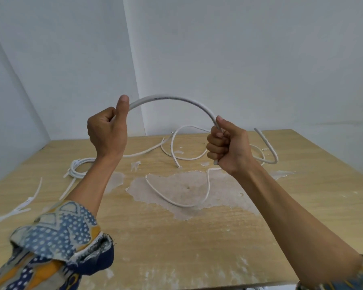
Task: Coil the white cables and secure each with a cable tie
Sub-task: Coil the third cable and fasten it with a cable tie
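Above peeling wood table (197, 237), L grip (107, 130) & R grip (228, 147) fisted round white cable (172, 99) arched btwn.

Plain pale grey-blue walls (249, 59) are joined at a corner behind a light wooden table (176, 248); its veneer is peeled off in patches (182, 181), pretty rough.

loose cables (184, 205) across table (176, 248) centre, coiled bundle (73, 169) left, nearside open
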